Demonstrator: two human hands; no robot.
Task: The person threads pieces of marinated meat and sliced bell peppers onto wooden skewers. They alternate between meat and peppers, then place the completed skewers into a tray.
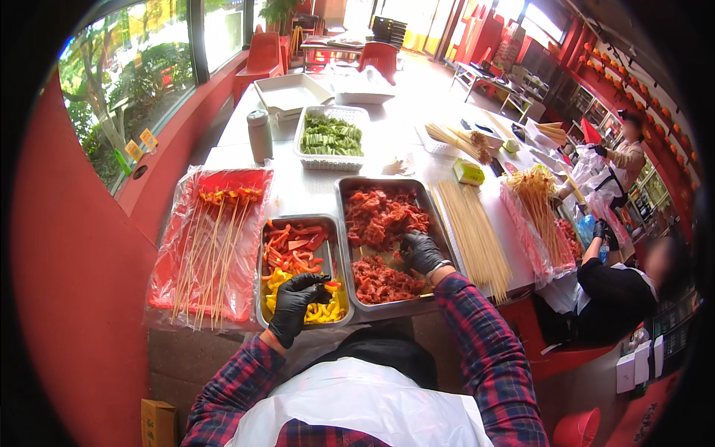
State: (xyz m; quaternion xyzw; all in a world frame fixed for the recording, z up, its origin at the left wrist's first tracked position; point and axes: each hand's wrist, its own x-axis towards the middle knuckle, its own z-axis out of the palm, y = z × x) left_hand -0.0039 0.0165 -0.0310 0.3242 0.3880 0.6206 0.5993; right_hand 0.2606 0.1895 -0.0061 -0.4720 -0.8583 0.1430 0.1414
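My left hand [299,304], in a black glove, is over the front of a metal tray [345,313] of pepper strips. Its fingertips are pinched together, with a small piece of red pepper [333,284] showing between them. Yellow pepper strips [324,314] lie under this hand, and red pepper strips [294,246] fill the tray's far part. My right hand [423,252], also black-gloved, reaches into a larger metal tray [441,223] of raw meat. Its curled fingers touch the meat between the far heap [380,218] and the near heap [385,279]; the fingertips are partly hidden.
Left, a plastic-covered red tray [162,279] holds pepper skewers [218,223]. Bare bamboo skewers [472,234] lie right of the meat. Beyond stand a white basket [332,163] of cut green vegetables and a bottle [259,137]. A co-worker [609,296] sits at right; another person [628,156] stands behind.
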